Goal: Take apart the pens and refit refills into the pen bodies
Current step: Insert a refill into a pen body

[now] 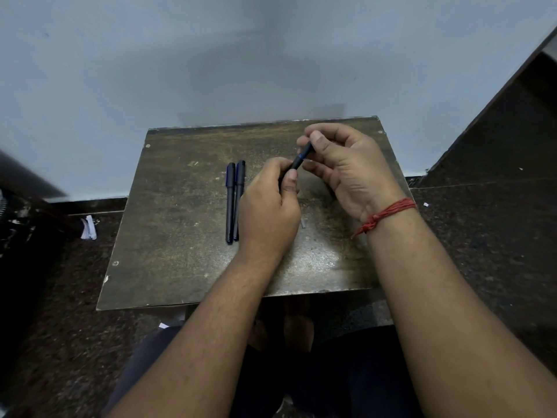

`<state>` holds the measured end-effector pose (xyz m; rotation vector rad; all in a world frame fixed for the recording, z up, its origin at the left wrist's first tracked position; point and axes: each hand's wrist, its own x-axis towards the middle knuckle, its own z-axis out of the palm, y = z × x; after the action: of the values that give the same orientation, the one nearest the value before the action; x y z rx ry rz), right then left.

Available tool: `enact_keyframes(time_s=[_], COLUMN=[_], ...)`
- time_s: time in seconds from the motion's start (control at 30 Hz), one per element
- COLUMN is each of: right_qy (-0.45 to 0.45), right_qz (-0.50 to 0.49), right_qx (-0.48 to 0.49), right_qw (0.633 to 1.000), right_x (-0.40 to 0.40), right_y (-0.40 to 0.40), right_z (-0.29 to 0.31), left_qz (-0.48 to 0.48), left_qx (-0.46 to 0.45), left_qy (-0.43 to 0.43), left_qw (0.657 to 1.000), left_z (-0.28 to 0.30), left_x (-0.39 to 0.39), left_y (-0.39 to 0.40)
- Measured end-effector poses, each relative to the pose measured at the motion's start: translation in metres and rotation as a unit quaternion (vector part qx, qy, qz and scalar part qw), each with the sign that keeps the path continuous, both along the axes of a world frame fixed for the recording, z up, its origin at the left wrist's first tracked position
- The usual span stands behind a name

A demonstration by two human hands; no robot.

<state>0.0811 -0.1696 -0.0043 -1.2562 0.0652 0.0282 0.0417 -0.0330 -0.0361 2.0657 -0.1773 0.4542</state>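
Head view. A black pen (302, 156) with a blue band is held above the table (180, 251), toward 1 o'clock of its centre. The left hand (269, 212) has its fingers (291, 176) clamped on the pen's lower end; the right hand (346, 167) has thumb and fingers closed on the upper end. The pen slants from 7 o'clock up to 1 o'clock between the two grips. Whether the body is already parted at the blue band cannot be told; the fingers cover both ends.

Two more black pens (234, 203) lie side by side, touching, at 9 o'clock of the left hand, running 12 to 6 o'clock. They appear whole and capped. A small pale piece (303, 223) lies on the table just at 6 o'clock of the hands; what it is cannot be told.

Risks, by judgement:
- A sudden release at the joint could let the refill or a small part jump clear; the table is narrow, with dark speckled floor (482, 251) on all sides, and a dropped part would be hard to find.
- A pull off the pen's axis could bend the refill.
- The left wrist hangs near the two lying pens; a sideways sweep could roll them toward the 6 o'clock edge.
- The pale piece sits under the hands and could be brushed off.
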Motion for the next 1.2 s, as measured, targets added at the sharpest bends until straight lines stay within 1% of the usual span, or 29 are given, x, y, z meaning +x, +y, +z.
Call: enact_keyframes(time_s=[0.07,0.17,0.23,0.4,0.47,0.63,0.87,1.03,1.1,1.2], right_qy=[0.005,0.017,0.016,0.001,-0.003,0.011,0.006,0.023,0.032,0.029], right_qz=[-0.006,-0.041,-0.042,0.007,0.011,-0.031,0.008,-0.036,-0.033,-0.001], right_qx=[-0.006,-0.038,-0.040,0.042,0.044,-0.003,0.045,0.004,0.023,0.063], right_qw=[1.000,0.998,0.998,0.999,0.999,0.999,0.999,0.999,0.999,0.998], right_x=[0.000,0.000,0.000,0.001,0.001,0.002,0.002,0.002,0.002,0.002], right_y=[0.001,0.007,0.008,-0.004,-0.003,0.005,0.000,0.006,0.007,0.003], right_z=[-0.001,-0.003,-0.003,-0.004,-0.003,-0.005,-0.005,-0.004,-0.005,-0.004], left_qz=[-0.005,-0.016,-0.013,-0.006,-0.007,-0.010,-0.005,-0.015,-0.013,-0.008], left_qx=[0.004,0.007,0.006,-0.004,-0.006,-0.001,-0.001,0.002,-0.001,-0.005], left_qy=[-0.002,-0.003,-0.003,0.005,0.004,0.001,0.004,-0.004,-0.001,0.008], left_qw=[1.000,1.000,1.000,1.000,1.000,1.000,1.000,1.000,1.000,1.000], left_z=[0.000,0.001,0.002,0.000,0.000,0.001,0.000,0.000,-0.001,-0.002], left_x=[-0.001,-0.001,-0.001,0.000,0.000,-0.001,0.000,-0.001,0.000,0.001], left_y=[-0.001,-0.001,-0.001,0.001,0.000,0.000,0.000,-0.001,-0.001,0.000])
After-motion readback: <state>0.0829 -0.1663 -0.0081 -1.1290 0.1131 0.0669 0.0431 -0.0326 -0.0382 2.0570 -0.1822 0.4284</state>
